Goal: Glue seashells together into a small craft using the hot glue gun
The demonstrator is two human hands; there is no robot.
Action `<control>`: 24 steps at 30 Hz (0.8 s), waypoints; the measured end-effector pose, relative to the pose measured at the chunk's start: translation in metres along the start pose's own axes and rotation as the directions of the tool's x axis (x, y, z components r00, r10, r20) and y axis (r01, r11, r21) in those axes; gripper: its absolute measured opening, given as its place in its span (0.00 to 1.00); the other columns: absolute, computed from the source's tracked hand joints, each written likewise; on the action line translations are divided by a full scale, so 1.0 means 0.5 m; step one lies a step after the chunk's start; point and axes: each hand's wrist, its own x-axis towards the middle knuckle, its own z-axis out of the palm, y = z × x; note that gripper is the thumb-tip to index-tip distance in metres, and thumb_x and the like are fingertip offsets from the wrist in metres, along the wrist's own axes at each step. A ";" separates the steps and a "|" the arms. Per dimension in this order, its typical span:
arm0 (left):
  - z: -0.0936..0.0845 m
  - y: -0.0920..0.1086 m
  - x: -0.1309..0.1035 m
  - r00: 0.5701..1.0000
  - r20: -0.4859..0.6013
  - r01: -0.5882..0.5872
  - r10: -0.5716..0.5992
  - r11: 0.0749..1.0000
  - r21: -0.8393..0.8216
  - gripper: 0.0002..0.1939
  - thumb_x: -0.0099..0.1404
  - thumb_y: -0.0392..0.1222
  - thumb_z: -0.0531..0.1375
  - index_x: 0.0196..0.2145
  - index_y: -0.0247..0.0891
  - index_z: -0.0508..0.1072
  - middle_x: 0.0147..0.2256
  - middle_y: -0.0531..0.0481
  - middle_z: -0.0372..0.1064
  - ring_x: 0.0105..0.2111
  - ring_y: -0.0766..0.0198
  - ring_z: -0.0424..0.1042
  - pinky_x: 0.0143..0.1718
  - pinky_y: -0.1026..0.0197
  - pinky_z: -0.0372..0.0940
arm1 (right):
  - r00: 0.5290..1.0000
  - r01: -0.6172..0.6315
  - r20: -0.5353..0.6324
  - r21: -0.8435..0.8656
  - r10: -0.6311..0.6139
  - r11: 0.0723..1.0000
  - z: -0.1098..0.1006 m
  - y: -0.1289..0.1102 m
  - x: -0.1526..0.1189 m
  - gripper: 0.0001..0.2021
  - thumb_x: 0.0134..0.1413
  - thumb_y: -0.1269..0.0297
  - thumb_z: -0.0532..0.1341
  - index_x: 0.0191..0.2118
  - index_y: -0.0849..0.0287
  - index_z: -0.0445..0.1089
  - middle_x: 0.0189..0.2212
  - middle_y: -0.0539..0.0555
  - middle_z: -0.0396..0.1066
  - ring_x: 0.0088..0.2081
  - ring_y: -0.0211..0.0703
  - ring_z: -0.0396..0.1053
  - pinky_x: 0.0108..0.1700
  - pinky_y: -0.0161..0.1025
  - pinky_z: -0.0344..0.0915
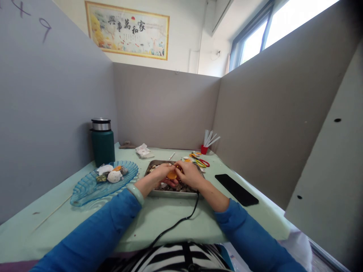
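Over a metal tray (172, 194) full of small shell-like or stony pieces, both hands meet around a small orange rounded piece (172, 175). My left hand (161, 173) is closed on it from the left, fingers curled beneath. From the other side, my right hand (188, 174) pinches at its upper edge. Whether the piece is a shell I cannot tell. A black cable (181, 219) runs from near my right wrist down to the table's front edge.
To the left, a blue shell-shaped dish (82, 190) holds several stones or shells, with a green bottle (103, 147) behind. Yellow-and-red scissors (202, 162), a red cup (204, 150) of white sticks and a black slab (236, 189) lie right. Partitions enclose the table.
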 end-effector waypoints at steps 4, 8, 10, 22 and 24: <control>0.000 -0.002 0.002 1.000 0.005 0.000 0.000 1.000 0.000 0.16 0.59 0.50 0.56 0.33 0.32 0.66 0.23 0.44 0.69 0.22 0.62 0.71 0.23 0.60 0.68 | 1.000 0.000 0.003 -0.004 0.000 1.000 0.002 0.002 0.001 0.09 0.55 0.67 0.52 0.39 0.58 0.68 0.31 0.53 0.72 0.31 0.39 0.67 0.33 0.33 0.55; 0.001 -0.001 0.002 1.000 -0.003 0.001 -0.001 1.000 0.003 0.16 0.59 0.50 0.56 0.32 0.31 0.66 0.22 0.44 0.69 0.22 0.62 0.71 0.23 0.59 0.68 | 1.000 -0.002 0.001 0.000 0.002 1.000 0.004 0.004 0.002 0.09 0.55 0.67 0.53 0.39 0.58 0.68 0.32 0.53 0.72 0.32 0.39 0.67 0.34 0.33 0.56; 0.001 0.000 0.001 1.000 -0.005 -0.001 0.001 1.000 0.004 0.16 0.60 0.50 0.55 0.32 0.32 0.66 0.22 0.45 0.69 0.21 0.62 0.71 0.23 0.59 0.68 | 1.000 -0.001 -0.001 -0.006 0.001 1.000 0.005 0.005 0.002 0.09 0.55 0.67 0.52 0.39 0.58 0.68 0.32 0.53 0.72 0.32 0.39 0.67 0.33 0.33 0.56; 0.001 0.001 -0.001 1.000 -0.005 -0.005 0.005 1.000 0.018 0.13 0.60 0.47 0.55 0.31 0.31 0.66 0.23 0.44 0.69 0.22 0.62 0.71 0.24 0.59 0.68 | 1.000 0.003 -0.001 -0.005 -0.003 1.000 0.000 0.000 0.000 0.09 0.54 0.67 0.52 0.39 0.59 0.68 0.31 0.53 0.72 0.31 0.39 0.66 0.32 0.33 0.55; 0.002 0.002 -0.002 1.000 -0.003 -0.004 0.004 1.000 0.013 0.14 0.60 0.48 0.56 0.31 0.32 0.66 0.23 0.45 0.69 0.22 0.62 0.71 0.24 0.59 0.68 | 1.000 0.002 -0.002 -0.008 -0.002 1.000 0.000 -0.001 0.000 0.09 0.54 0.67 0.52 0.38 0.59 0.68 0.31 0.53 0.72 0.30 0.39 0.66 0.32 0.33 0.55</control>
